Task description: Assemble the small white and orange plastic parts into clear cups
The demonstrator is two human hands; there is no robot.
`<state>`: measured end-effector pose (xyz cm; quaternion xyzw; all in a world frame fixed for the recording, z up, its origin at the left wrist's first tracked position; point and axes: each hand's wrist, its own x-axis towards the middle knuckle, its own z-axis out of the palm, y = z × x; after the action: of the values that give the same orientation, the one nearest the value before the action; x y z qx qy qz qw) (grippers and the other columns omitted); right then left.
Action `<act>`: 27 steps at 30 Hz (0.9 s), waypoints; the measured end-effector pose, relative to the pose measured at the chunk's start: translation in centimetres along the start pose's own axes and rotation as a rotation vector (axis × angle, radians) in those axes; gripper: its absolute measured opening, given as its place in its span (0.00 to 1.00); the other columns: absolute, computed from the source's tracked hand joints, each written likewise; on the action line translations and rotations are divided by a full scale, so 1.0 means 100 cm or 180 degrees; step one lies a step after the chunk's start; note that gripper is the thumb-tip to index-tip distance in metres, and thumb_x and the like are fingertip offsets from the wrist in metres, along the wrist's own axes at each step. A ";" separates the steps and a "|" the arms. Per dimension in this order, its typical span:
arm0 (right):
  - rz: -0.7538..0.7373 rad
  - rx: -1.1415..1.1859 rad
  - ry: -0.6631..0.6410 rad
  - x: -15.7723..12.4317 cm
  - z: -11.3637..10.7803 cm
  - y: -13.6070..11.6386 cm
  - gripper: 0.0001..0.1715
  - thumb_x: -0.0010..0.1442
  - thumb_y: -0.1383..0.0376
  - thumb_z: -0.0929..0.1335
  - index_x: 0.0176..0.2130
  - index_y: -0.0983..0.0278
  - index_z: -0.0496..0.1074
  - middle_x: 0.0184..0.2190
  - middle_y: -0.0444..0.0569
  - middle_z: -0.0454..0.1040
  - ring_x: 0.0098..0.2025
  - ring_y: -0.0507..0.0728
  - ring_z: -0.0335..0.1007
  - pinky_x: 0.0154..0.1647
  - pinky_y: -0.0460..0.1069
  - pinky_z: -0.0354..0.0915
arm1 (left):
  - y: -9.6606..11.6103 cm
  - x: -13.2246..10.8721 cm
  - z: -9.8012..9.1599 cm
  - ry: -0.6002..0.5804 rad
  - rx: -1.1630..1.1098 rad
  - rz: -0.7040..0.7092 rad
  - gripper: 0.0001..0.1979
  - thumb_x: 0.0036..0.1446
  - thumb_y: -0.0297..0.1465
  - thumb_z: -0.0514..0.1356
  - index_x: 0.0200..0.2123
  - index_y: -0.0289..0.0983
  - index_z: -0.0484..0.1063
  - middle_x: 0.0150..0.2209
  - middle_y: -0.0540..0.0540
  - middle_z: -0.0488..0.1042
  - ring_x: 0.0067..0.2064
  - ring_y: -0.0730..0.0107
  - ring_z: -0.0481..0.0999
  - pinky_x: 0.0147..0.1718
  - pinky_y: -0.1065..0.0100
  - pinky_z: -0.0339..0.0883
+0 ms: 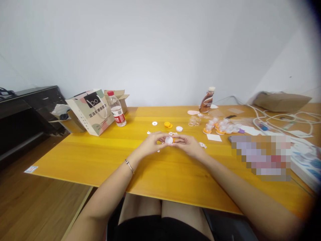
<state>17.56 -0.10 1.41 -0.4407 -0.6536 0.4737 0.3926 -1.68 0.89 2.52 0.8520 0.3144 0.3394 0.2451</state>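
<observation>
Between my two hands is a small round clear plastic piece with an orange rim (169, 140), just above the table. My left hand (154, 143) pinches it from the left, and my right hand (187, 144) grips the orange side from the right. Beyond my hands lie orange discs (168, 125), a white ring (179, 128) and another white ring (154, 123). Small white perforated parts (173, 133) sit just past my fingertips, and a similar white part (202, 145) is right of my right hand.
At left stand a paper bag (94, 112), a water bottle (117, 112) and a cardboard box (122, 97). On the right are clear cups (194, 121), clear-and-orange pieces (222, 126), a brown drink bottle (207, 100), white cables (271, 115) and a pixelated object (263, 155).
</observation>
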 end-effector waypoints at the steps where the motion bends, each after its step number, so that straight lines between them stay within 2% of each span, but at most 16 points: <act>1: 0.0021 0.0001 -0.0020 0.000 0.000 0.000 0.21 0.44 0.61 0.70 0.41 0.62 0.70 0.34 0.48 0.77 0.41 0.60 0.72 0.49 0.57 0.62 | 0.000 0.000 0.000 -0.0033 0.0119 0.0055 0.17 0.51 0.32 0.58 0.45 0.35 0.68 0.36 0.44 0.71 0.36 0.74 0.71 0.39 0.70 0.66; 8: 0.0107 0.0078 -0.0049 0.000 -0.001 0.001 0.20 0.43 0.63 0.70 0.39 0.62 0.70 0.32 0.47 0.77 0.40 0.60 0.72 0.49 0.57 0.61 | 0.001 -0.001 0.001 -0.0144 0.0661 0.0300 0.16 0.53 0.27 0.56 0.47 0.38 0.67 0.36 0.45 0.69 0.37 0.72 0.69 0.41 0.68 0.64; 14: 0.0149 0.0117 0.0018 -0.001 -0.001 -0.002 0.18 0.42 0.64 0.71 0.36 0.63 0.69 0.30 0.47 0.77 0.38 0.58 0.72 0.48 0.54 0.61 | 0.005 -0.001 -0.005 -0.0303 0.0568 0.0492 0.17 0.54 0.28 0.55 0.49 0.38 0.65 0.40 0.43 0.69 0.39 0.71 0.69 0.41 0.69 0.63; 20: 0.0073 0.0495 -0.0472 0.000 -0.002 0.003 0.23 0.42 0.62 0.71 0.37 0.62 0.61 0.27 0.44 0.77 0.34 0.55 0.73 0.44 0.54 0.62 | 0.007 -0.001 -0.006 -0.0554 0.0463 0.0274 0.17 0.51 0.31 0.57 0.45 0.36 0.67 0.36 0.46 0.71 0.36 0.73 0.69 0.37 0.73 0.63; 23: 0.0053 0.0382 -0.0568 0.006 -0.018 0.006 0.28 0.41 0.60 0.72 0.40 0.61 0.58 0.27 0.44 0.77 0.33 0.54 0.73 0.41 0.53 0.64 | 0.010 -0.002 -0.003 -0.0654 0.0665 0.0310 0.15 0.50 0.30 0.57 0.43 0.35 0.69 0.35 0.46 0.71 0.35 0.73 0.69 0.36 0.73 0.61; 24: 0.0053 0.0258 -0.0374 0.009 -0.027 0.007 0.26 0.43 0.59 0.71 0.40 0.61 0.58 0.27 0.45 0.76 0.33 0.54 0.72 0.40 0.52 0.64 | 0.012 -0.003 0.000 -0.0741 0.0742 0.0337 0.14 0.50 0.30 0.57 0.42 0.35 0.69 0.34 0.46 0.71 0.35 0.73 0.68 0.36 0.73 0.61; 27: 0.0011 -0.0264 0.0670 0.019 -0.060 0.015 0.21 0.46 0.53 0.68 0.35 0.63 0.61 0.23 0.45 0.73 0.26 0.52 0.70 0.32 0.49 0.65 | 0.015 -0.004 0.007 -0.1101 0.0880 0.0420 0.12 0.49 0.30 0.57 0.39 0.36 0.70 0.33 0.47 0.70 0.34 0.72 0.68 0.35 0.73 0.61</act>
<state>22.84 3.57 1.60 -0.5050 -0.6271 0.3979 0.4397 -0.86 -0.57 2.80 0.9417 0.2548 0.1573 0.1536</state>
